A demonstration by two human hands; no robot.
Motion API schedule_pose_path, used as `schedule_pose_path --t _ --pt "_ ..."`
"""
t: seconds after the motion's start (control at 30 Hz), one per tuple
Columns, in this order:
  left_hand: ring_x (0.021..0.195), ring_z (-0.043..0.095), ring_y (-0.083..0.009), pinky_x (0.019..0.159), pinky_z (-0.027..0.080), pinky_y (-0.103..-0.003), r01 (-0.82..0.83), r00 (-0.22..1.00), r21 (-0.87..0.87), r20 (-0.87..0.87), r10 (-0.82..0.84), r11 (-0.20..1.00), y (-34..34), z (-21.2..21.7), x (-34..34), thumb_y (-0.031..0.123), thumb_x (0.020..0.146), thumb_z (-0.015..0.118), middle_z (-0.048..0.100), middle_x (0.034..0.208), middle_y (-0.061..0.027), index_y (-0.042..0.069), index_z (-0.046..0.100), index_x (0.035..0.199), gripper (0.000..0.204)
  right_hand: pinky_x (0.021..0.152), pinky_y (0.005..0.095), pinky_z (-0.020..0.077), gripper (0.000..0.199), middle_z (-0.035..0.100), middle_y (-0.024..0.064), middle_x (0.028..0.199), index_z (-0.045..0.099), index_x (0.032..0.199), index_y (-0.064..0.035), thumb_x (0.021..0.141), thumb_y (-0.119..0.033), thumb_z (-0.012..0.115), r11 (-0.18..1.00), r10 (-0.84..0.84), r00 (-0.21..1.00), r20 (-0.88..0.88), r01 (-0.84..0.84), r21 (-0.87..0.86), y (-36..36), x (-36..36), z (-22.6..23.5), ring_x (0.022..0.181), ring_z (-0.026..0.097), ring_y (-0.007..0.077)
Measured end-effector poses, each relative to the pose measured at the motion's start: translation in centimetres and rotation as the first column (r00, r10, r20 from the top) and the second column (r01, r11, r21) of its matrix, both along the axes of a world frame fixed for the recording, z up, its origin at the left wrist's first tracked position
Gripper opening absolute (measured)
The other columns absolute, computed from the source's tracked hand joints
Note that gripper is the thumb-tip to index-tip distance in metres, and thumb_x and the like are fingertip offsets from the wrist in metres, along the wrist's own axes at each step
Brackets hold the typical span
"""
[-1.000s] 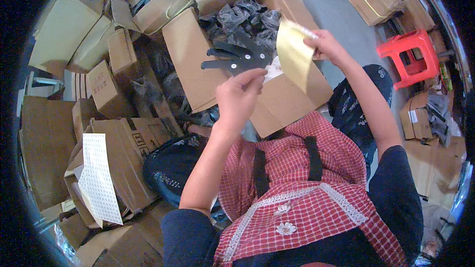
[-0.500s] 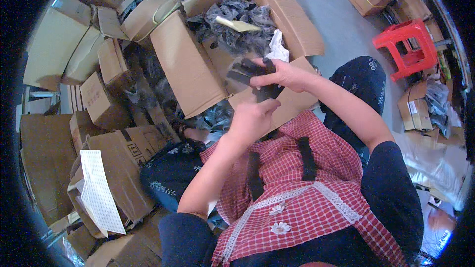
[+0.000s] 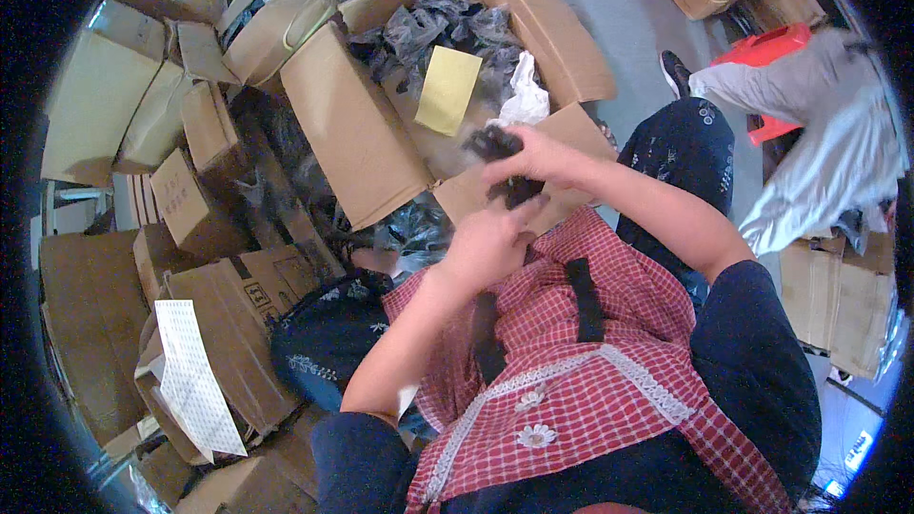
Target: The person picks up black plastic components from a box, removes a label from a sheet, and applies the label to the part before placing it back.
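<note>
Both of my hands meet over my lap around a small black part (image 3: pixel 495 145). My right hand (image 3: pixel 535 158) grips it from above, and my left hand (image 3: pixel 486 246) closes on its lower end from below. Just beyond them stands a big open cardboard box (image 3: pixel 362 143) filled with black parts in clear bags (image 3: pixel 419 33). A yellow sheet (image 3: pixel 447 88) lies flat on those bags, with a crumpled white bag (image 3: pixel 524 100) beside it. I wear a red checked apron (image 3: pixel 571 390).
Stacked cardboard boxes (image 3: pixel 200 181) crowd the left side, one carrying a white paper strip (image 3: pixel 195 381). A red plastic stool (image 3: pixel 776 48) stands at the upper right, partly covered by another person's grey-clad leg (image 3: pixel 819 152) and dark shoe (image 3: pixel 676 71). More boxes (image 3: pixel 838 295) sit on the right.
The yellow sheet left my right hand and now lies in the box. Both hands came together on the black part and drew toward my chest. A person has stepped in by the stool.
</note>
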State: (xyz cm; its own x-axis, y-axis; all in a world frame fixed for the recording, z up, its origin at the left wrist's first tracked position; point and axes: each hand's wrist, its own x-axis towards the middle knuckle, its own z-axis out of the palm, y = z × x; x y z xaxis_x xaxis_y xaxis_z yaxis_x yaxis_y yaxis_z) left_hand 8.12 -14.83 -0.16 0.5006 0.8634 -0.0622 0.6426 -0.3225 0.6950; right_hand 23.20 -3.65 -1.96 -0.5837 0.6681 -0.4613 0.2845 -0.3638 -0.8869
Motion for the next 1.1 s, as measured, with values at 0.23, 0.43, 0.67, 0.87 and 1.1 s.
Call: schedule_pose_path --t 0.23,0.43,0.67,0.87,1.1 --pt "0.1 0.067 -0.0184 0.081 0.056 -0.034 -0.169 0.731 -0.298 0.602 0.322 0.94 2.0 0.4 -1.5 0.006 0.088 0.064 0.063 0.124 -0.0099 0.012 0.051 0.138 0.051 0.079 0.0313 0.0551 0.031 0.071 0.0075 0.093 0.066 0.103 -0.0011 0.079 -0.017 0.076 0.948 -0.306 0.94 -0.15 0.316 0.044 3.7 1.6 2.4 0.082 0.067 0.0155" --pt "0.109 0.06 -0.0184 0.084 0.056 -0.035 -0.138 0.309 -0.778 0.554 0.773 0.613 3.0 1.4 -2.1 0.02 0.093 0.065 0.061 0.122 -0.0106 -0.001 0.052 0.133 0.047 0.083 0.0302 0.053 0.037 0.067 0.0037 0.101 0.064 0.109 -0.003 0.079 -0.019 0.08 0.921 -0.312 0.941 -0.131 0.333 0.202 3.4 0.0 3.7 0.09 0.063 0.0127" --pt "0.097 0.066 -0.0239 0.082 0.056 -0.036 0.159 0.478 -0.85 0.511 0.714 0.502 2.7 1.6 -2.1 0.02 0.092 0.065 0.066 0.11 -0.0134 -0.004 0.054 0.123 0.041 0.084 0.027 0.047 0.034 0.063 0.0005 0.093 0.062 0.101 -0.0047 0.077 -0.022 0.08 0.956 -0.009 0.998 -0.057 0.025 0.292 0.4 -1.6 5.0 0.089 0.058 0.0102" --pt "0.078 0.063 -0.0156 0.065 0.051 -0.029 0.232 0.634 -0.848 0.504 0.587 0.477 3.2 3.1 -2.8 0.018 0.09 0.066 0.068 0.1 -0.0081 0.001 0.057 0.119 0.035 0.09 0.0283 0.0439 0.038 0.06 0.0027 0.103 0.06 0.106 -0.0048 0.077 -0.022 0.077 0.949 0.151 0.988 -0.028 -0.137 0.284 0.9 -1.4 7.0 0.1 0.055 0.0123" --pt "0.077 0.061 -0.0127 0.062 0.047 -0.027 0.213 0.684 -0.844 0.489 0.542 0.493 2.2 2.6 -2.5 0.024 0.09 0.068 0.067 0.095 -0.0053 0.003 0.056 0.119 0.038 0.093 0.0298 0.0435 0.048 0.06 0.0021 0.107 0.06 0.122 -0.0086 0.078 -0.019 0.075 0.916 0.227 0.965 -0.131 -0.166 0.365 0.5 -2.0 5.9 0.103 0.055 0.0136"
